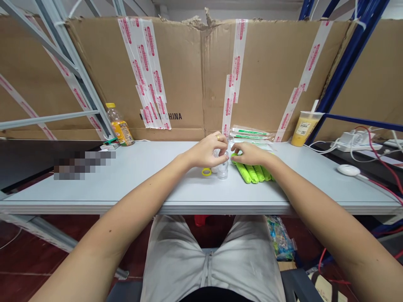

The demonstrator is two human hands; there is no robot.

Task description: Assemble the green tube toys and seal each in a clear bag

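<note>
My left hand (210, 150) has its fingers curled around the top of a small clear plastic bottle (223, 169) that stands upright on the white table (151, 176). My right hand (252, 154) rests over a row of several bright green tube-shaped pieces (252, 173), with its thumb and fingertips pinching the end of one by the bottle. A yellow ring (206, 171) lies flat on the table just left of the bottle. A ring shows on a finger of my left hand.
A cardboard wall (195, 71) backs the table. A yellow drink bottle (120, 125) stands at the back left, an orange drink cup (304, 128) at the back right. Packets (250, 133) lie behind my hands. A white mouse (348, 170), power strip (354, 140) and cables sit right.
</note>
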